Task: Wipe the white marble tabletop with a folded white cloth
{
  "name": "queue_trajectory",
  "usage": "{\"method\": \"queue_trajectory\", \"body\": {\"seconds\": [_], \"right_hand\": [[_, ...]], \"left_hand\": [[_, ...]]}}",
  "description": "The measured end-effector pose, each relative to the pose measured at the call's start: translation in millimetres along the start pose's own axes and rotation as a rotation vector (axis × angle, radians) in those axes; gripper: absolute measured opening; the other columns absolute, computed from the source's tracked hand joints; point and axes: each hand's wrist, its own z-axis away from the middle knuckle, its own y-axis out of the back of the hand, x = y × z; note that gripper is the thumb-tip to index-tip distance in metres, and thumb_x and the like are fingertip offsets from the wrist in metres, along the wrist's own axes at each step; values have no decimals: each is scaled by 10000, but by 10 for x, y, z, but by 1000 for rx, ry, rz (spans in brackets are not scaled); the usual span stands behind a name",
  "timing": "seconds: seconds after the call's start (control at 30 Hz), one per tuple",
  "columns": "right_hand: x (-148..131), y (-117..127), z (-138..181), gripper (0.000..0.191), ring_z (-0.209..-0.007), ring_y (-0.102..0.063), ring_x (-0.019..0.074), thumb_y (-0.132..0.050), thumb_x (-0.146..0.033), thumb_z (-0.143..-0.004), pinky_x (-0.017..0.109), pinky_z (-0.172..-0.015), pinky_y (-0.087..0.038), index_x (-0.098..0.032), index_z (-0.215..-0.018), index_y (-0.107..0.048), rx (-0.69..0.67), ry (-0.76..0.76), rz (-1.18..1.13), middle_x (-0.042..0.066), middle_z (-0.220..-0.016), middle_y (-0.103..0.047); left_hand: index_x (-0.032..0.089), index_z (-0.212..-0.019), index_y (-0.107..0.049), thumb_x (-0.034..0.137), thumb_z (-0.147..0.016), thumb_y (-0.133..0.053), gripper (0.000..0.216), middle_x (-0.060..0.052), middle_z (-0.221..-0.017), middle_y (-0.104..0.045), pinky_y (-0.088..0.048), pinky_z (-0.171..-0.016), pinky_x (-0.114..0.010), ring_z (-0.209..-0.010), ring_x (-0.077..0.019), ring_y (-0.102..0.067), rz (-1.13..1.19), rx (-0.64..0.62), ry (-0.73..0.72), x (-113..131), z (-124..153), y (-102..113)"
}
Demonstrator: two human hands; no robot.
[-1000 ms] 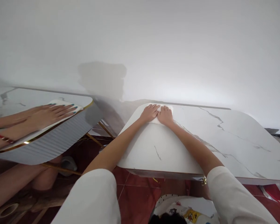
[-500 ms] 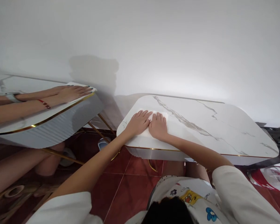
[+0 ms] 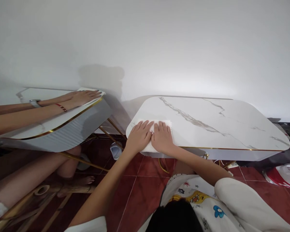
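My left hand [image 3: 138, 136] and my right hand [image 3: 162, 137] lie side by side, fingers flat and stretched out, pressing a white cloth [image 3: 168, 123] onto the near left corner of a white marble-look table [image 3: 207, 125] with a gold rim. The cloth reaches the table's front edge under my palms. Both arms stretch forward from white sleeves.
To the left stands a second white table [image 3: 62, 124] with a ribbed side; another person's hands [image 3: 83, 96] press a cloth on it, and their legs show below. Red tiled floor [image 3: 140, 180] lies underneath. A white wall is behind. A red-and-white bag [image 3: 284, 176] lies at right.
My hands have drawn the cloth back across the table toward its near edge. The other person's hands have slid to the far right corner of their table.
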Motion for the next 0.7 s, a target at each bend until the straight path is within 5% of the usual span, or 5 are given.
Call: {"method": "queue_trajectory", "body": {"seconds": [0.33, 0.7], "right_hand": [[338, 211, 223, 561, -1489, -246, 310, -297, -241, -989, 497, -1195, -212, -64, -1520, -335, -38, -17, 41, 171, -1608, -300], [580, 236, -377, 577, -1495, -217, 307, -270, -261, -988, 489, -1200, -186, -68, -1531, -298, -97, -7, 101, 167, -1619, -269]], "left_hand": [[194, -1489, -434, 290, -950, -289, 566, -87, -1542, -439, -316, -1160, -473, -1426, -322, -368, -27, -69, 107, 628, -57, 114], [198, -1451, -458, 270, -938, -319, 536, -81, -1482, -495, -362, -1111, -446, -1354, -299, -416, 27, -74, 50, 405, -675, -18]]}}
